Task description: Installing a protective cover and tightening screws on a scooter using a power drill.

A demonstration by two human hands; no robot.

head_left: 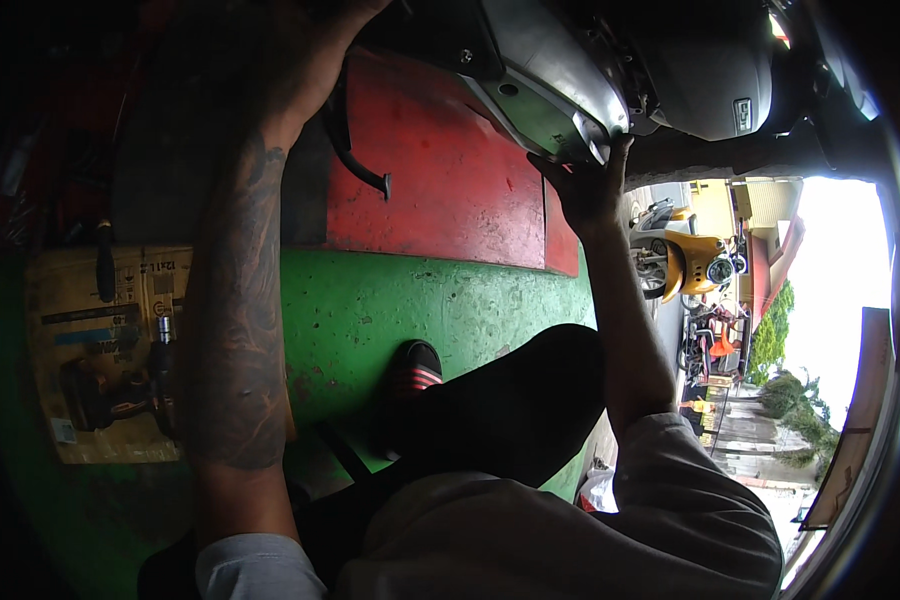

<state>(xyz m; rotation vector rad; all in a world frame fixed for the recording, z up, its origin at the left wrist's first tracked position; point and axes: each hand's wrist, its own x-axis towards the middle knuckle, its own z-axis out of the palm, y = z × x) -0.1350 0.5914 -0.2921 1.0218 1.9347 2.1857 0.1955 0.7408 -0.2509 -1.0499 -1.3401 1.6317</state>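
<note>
Above me, a motorbike's dark grey body panel [560, 50] stretches across the top, its glossy lower strip reflecting green. My right hand [592, 190] reaches up to the panel's lower corner, thumb and fingers closed around its edge. My left hand [348, 18] is raised to the upper left, beside the dark front part of the panel. Its fingers run out of the picture, so what they touch is hidden. A bent black lever [355, 165], perhaps a stand or pedal, hangs below my left wrist.
Beneath the bike is a red platform [430, 170] on a green floor [340, 310]. Left of my left forearm, a flattened cardboard sheet [110, 440] carries a cordless power tool [100, 395] and a screwdriver [105, 262]. A yellow motorbike [705, 262] stands outside at right.
</note>
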